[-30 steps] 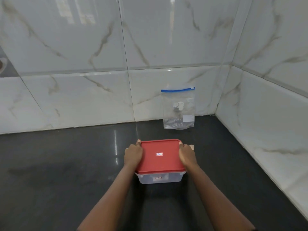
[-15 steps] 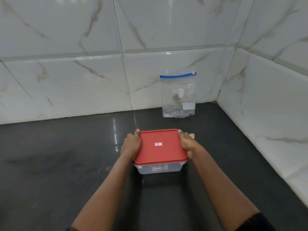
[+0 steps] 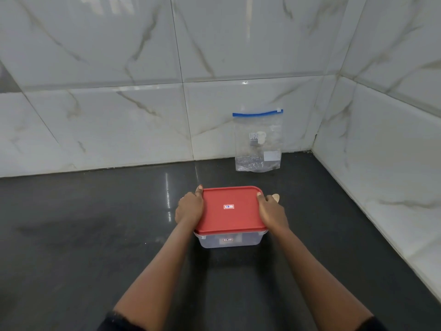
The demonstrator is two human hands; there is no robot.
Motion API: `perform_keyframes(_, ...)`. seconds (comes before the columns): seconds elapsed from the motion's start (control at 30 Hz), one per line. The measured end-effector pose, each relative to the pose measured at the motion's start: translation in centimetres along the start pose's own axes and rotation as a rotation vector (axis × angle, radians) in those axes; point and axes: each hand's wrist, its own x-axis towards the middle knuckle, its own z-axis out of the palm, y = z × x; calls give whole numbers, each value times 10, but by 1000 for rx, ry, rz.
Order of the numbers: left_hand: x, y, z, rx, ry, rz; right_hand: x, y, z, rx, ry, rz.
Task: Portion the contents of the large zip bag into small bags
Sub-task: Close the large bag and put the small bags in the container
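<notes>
A clear plastic box with a red lid [image 3: 230,212] stands on the black counter [image 3: 83,235]. My left hand [image 3: 189,207] grips its left side, thumb on the lid's edge. My right hand [image 3: 272,212] grips the right side the same way. A pale wooden tip [image 3: 276,197] shows just past my right hand. Behind the box, a clear zip bag with a blue seal strip [image 3: 259,142] leans upright against the tiled wall; its seal looks shut and its contents are hard to make out.
White marble-look tiled walls [image 3: 119,103] close the counter at the back and on the right [image 3: 381,163], forming a corner behind the bag. Dark counter surface stretches to the left and toward me.
The box and both hands hold the same grip; the view has shifted slightly, so the box now appears a little higher and closer to the bag than a second ago.
</notes>
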Motion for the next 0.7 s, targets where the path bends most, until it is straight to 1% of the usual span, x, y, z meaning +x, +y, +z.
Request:
perform_keyframes(0.1, -5, 2, -1, -1, 49, -8, -7, -3, 0, -34, 129, 34)
perform_keyframes(0.13, -9, 3, -1, -20, 93, -18, -9, -3, 1, -31, 165, 25)
perform_keyframes(0.2, -17, 4, -2, -93, 241, -2, -12, -4, 2, -34, 196, -14)
perform_keyframes(0.27, -26, 4, -1, -123, 418, 123, -15, -6, 2, -42, 206, -36)
perform_keyframes(0.3, -31, 5, -2, -107, 482, 222, -16, -6, 1, -49, 209, -43)
perform_keyframes(0.33, -34, 5, -3, -83, 503, 343, -16, -5, 1, -55, 208, -47)
perform_keyframes(0.37, -35, 5, -4, -62, 470, 488, -15, -5, 1, -58, 209, -49)
perform_keyframes(0.4, -35, 6, -6, -21, 378, 645, -14, -6, 1, -58, 208, -43)
perform_keyframes(0.43, -37, 7, -8, 65, 224, 794, -13, -6, 3, -61, 203, -37)
perform_keyframes(0.47, -39, 10, -11, 201, 43, 916, -12, -8, 4, -69, 195, -41)
perform_keyframes(0.5, -42, 11, -11, 387, -123, 989, -11, -9, 8, -68, 188, -35)
perform_keyframes(0.53, -44, 12, -8, 589, -224, 1022, -9, -12, 11, -58, 182, -28)
perform_keyframes(0.57, -44, 11, -4, 749, -270, 1024, -9, -15, 15, -37, 167, -20)
perform_keyframes(0.6, -44, 8, 0, 840, -272, 1000, -6, -18, 20, -13, 139, -25)
perform_keyframes(0.7, -39, 0, 5, 885, -185, 901, 4, -22, 24, 138, 78, -47)
